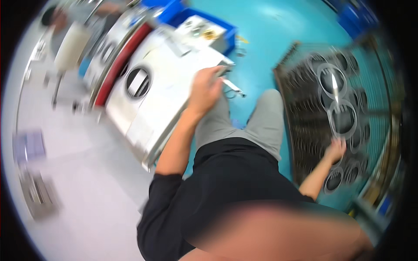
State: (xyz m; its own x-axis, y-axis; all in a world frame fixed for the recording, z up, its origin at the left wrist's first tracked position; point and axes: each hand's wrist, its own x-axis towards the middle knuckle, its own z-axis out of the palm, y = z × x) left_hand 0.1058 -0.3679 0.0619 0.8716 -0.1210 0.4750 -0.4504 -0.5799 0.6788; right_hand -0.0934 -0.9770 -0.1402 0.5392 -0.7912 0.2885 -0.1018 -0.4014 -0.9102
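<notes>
**Two hands, two surfaces: left on the white panel, right at the rings**

The largest thing in view is the white metal cabinet panel (161, 95), which lies tilted across the upper left over the grey floor, a round window cut in it toward its left side. Its long axis runs from the lower left up to the upper right, and the left hand (204, 89) sits right at that upper right corner. The fingers are curled together there, seemingly on the panel's edge, and a thin white pen-like tool (230, 85) juts out from the hand toward the right; motion blur makes it impossible to tell whether the hand actually grips it.

Across the person's grey-trousered knees, well apart from the panel, a dark ribbed rack (305, 126) stands on the teal floor (261, 35) along the right side. On its right half lie several flat metal rings (342, 117), stacked in a line running from the rack's far edge toward the person. The right hand (335, 150) is at the near end of that line, touching the lower rim of the nearest large ring, fingers bent toward it; whether they pinch the ring or only rest on it cannot be told.

The rings lie straight above the right hand, so the right hand is by far the nearer to them. A blue bin (217, 26) sits beyond the panel's far corner.
</notes>
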